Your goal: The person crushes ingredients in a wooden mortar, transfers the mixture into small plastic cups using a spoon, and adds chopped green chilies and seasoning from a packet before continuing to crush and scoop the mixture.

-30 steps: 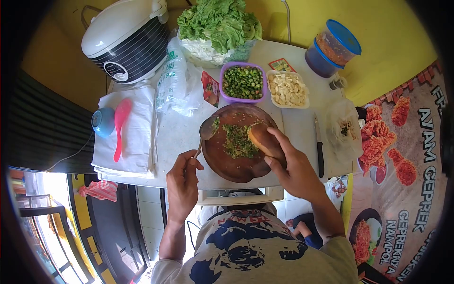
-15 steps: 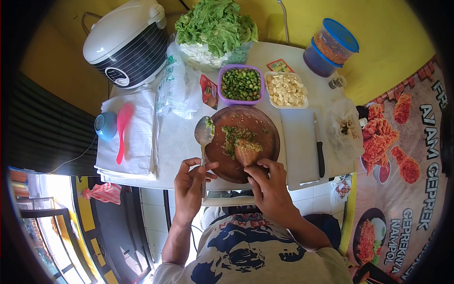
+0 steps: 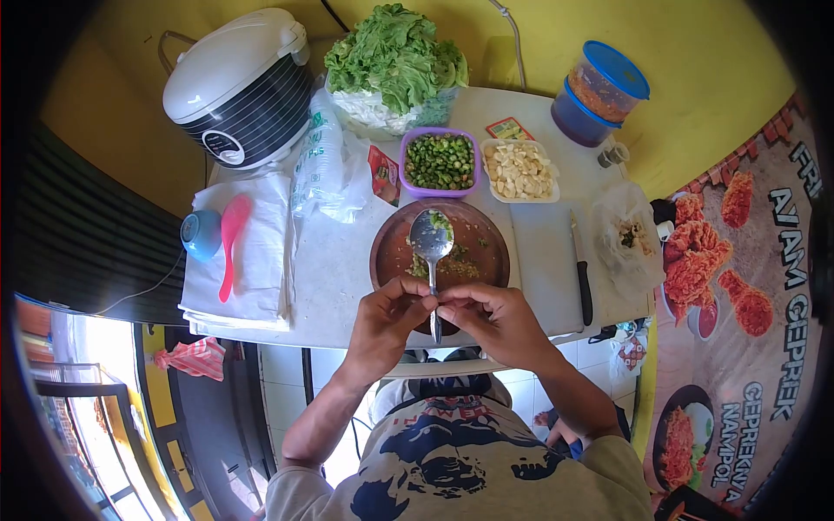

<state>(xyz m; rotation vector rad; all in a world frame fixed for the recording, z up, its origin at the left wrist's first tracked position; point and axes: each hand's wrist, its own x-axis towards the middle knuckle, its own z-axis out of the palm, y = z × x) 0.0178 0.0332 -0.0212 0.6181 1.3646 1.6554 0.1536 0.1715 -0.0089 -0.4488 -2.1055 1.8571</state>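
Note:
Above the brown mortar (image 3: 387, 247), a metal spoon (image 3: 432, 234) points away from me, with green bits in its bowl. My left hand (image 3: 388, 323) pinches the spoon's handle from the left. From the right, the fingertips of my right hand (image 3: 493, 319) close on the same handle. Chopped green pieces (image 3: 456, 265) lie in the mortar, partly covered by the spoon. The wooden pestle cannot be made out; my hands hide the mortar's near side.
Behind the mortar stand a purple tub of green chillies (image 3: 440, 162), a tray of garlic (image 3: 521, 171) and lettuce (image 3: 395, 61). A knife (image 3: 582, 276) lies right. At left are a rice cooker (image 3: 239, 91), a pink ladle (image 3: 232, 243) and a blue bowl (image 3: 201, 235).
My right hand has left the pestle and moved to the spoon. The spoon has shifted from the mortar's left side to over its middle, with my left hand still on it.

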